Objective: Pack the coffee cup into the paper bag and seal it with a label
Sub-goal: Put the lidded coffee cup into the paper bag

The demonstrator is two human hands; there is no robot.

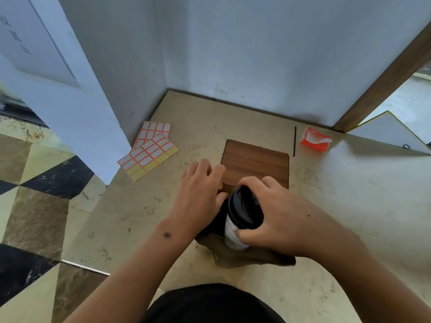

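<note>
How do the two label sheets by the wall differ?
The near label sheet lies on top, overlapping the far label sheet, which is partly hidden. The near one has a row of yellow, emptied cells along its lower edge; the far one shows only white labels. They lie at different angles. Both have orange-bordered white labels.

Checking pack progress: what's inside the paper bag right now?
The coffee cup, black lid up, is partway into the brown paper bag, gripped by the right hand. The left hand is at the bag's mouth. The cup's lower part and bag interior are hidden.
</note>
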